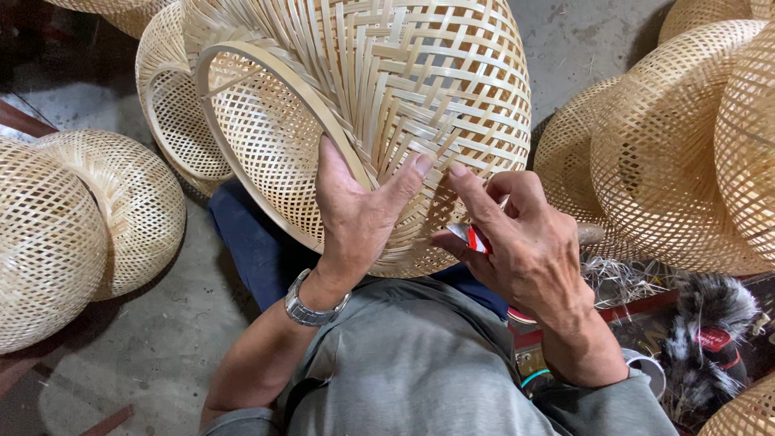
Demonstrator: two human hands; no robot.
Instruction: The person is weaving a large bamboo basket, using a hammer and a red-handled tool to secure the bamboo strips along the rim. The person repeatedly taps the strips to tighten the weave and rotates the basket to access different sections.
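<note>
Two hands meet at the lower middle of the frame, both on one woven bamboo basket (387,105). The left hand (355,210) is closed around the basket's hoop rim (266,81), thumb stretched across the outer weave, fingers hidden inside. The right hand (525,242) is loosely curled, forefinger laid out against the weave just beside that thumb, and it pinches a small red and white tool (476,240); what sort of tool cannot be told. The basket lies directly above the hands, filling the upper middle of the frame, tipped on its side with its mouth toward the upper left and its rounded body running toward the right. Both hands touch it, the left carrying it. It is pale, open-latticed, with loose strips fanning near the rim. More baskets (686,145) crowd the right and left edges.
</note>
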